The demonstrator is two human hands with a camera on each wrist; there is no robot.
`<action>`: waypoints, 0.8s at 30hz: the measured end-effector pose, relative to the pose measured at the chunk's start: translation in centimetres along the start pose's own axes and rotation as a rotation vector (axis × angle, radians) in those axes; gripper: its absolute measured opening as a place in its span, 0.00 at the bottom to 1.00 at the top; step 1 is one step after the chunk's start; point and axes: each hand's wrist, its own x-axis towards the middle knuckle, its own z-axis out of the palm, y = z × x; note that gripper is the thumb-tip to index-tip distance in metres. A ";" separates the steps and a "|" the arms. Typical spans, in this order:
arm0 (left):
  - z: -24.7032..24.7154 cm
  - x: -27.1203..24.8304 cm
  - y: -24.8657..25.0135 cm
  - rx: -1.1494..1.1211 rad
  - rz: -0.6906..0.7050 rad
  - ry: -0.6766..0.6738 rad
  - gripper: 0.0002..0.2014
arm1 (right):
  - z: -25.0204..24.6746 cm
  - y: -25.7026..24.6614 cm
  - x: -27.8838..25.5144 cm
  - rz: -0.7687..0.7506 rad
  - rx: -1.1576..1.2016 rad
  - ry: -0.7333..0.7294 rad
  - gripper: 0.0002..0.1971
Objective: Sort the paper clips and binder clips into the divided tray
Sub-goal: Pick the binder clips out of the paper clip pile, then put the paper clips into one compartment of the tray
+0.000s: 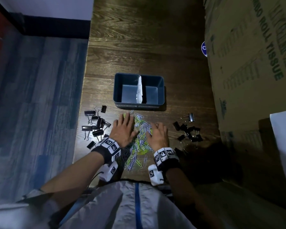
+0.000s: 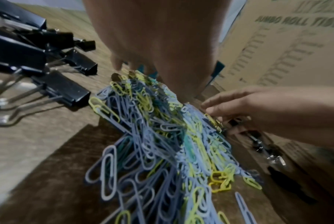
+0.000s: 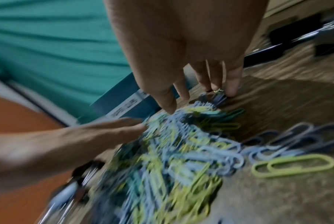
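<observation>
Left hand [image 1: 122, 128] and right hand [image 1: 157, 134] flat on paper clips [image 1: 139, 142], fingers [image 3: 168, 103] spread, apparently for gathering. Binder clips [image 1: 96, 124] parted at 9 and 3 o'clock; tray [image 1: 139, 90] at 12, empty.

1. A dark wood-grain table [image 1: 139, 38] fills the middle of the head view.
2. A large cardboard box [image 1: 248, 63] printed "ROLL TISSUE" stands at three o'clock, on the table's edge.
3. Blue-grey carpet [image 1: 36, 88] lies at nine o'clock.
4. A round blue sticker [image 1: 204, 48] shows at the box's left edge.

Dim room, deep shadows; wrist views motion-blurred (right worst).
</observation>
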 end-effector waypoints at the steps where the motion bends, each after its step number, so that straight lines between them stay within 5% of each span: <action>1: 0.2 0.0 0.3 0.023 0.029 -0.031 0.41 | 0.3 -0.2 -0.4 -0.050 -0.027 -0.009 0.25; 5: 0.9 -1.2 1.6 0.072 0.205 -0.100 0.39 | 0.1 -0.1 -0.9 -0.148 0.002 -0.066 0.23; 8: 1.0 -2.5 1.7 0.030 0.355 -0.002 0.35 | -0.4 -0.1 -0.6 -0.140 0.060 -0.025 0.16; 12: -0.1 -3.5 0.7 -0.045 0.170 0.108 0.34 | -0.7 -1.0 0.3 -0.148 0.052 0.052 0.15; 16: -1.1 -2.3 -0.5 -0.125 -0.074 0.018 0.39 | -0.3 -2.1 1.3 -0.157 0.038 -0.032 0.24; 21: 1.0 -3.2 0.9 -0.175 0.111 -0.134 0.43 | -0.2 -3.8 2.3 -0.149 0.057 -0.108 0.24; 24: 1.5 -5.0 1.4 -0.150 0.181 -0.059 0.39 | -0.5 -4.2 2.6 -0.183 0.026 -0.148 0.24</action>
